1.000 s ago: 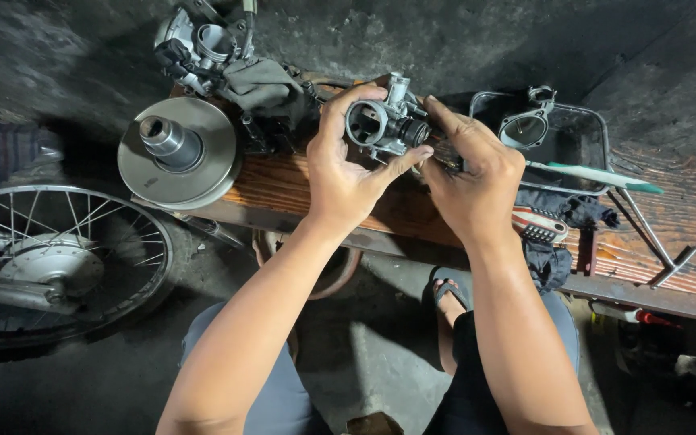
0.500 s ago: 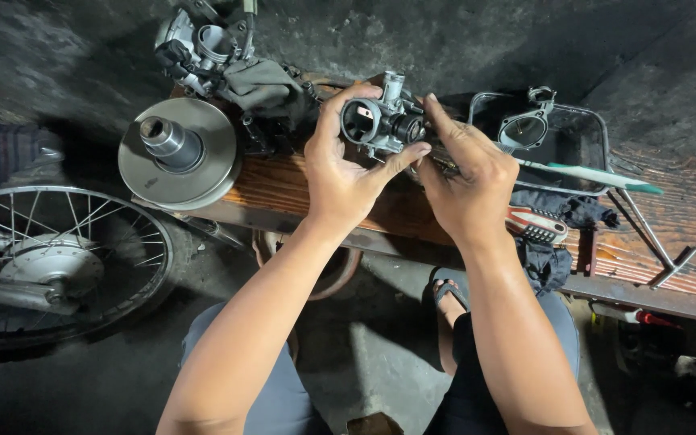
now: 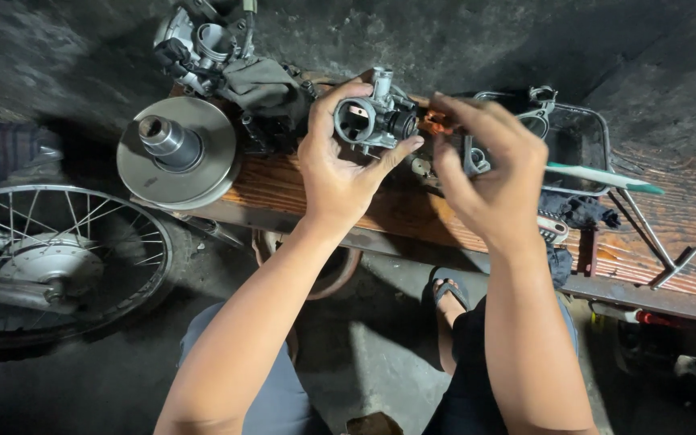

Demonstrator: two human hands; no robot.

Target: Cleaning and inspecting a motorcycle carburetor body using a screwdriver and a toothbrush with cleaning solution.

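Fingers of the left hand (image 3: 340,173) grip a metal carburetor (image 3: 374,121) above the wooden bench (image 3: 412,209); a spoked wheel (image 3: 50,258) and round pulley disc (image 3: 175,153) lie leftward. Right hand (image 3: 485,173) pinches a small orange part (image 3: 437,122) beside it, a metal tray (image 3: 573,137) just behind.

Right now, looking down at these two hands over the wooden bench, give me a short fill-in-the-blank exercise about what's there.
1. The left hand grips a grey metal carburetor whose round opening faces the ____.
2. The right hand pinches a small ____-coloured part beside the carburetor.
3. The round silver pulley disc lies on the wooden bench to the ____ of the left hand.
4. A spoked wheel rests on the ____.

Missing words: camera; orange; left; floor
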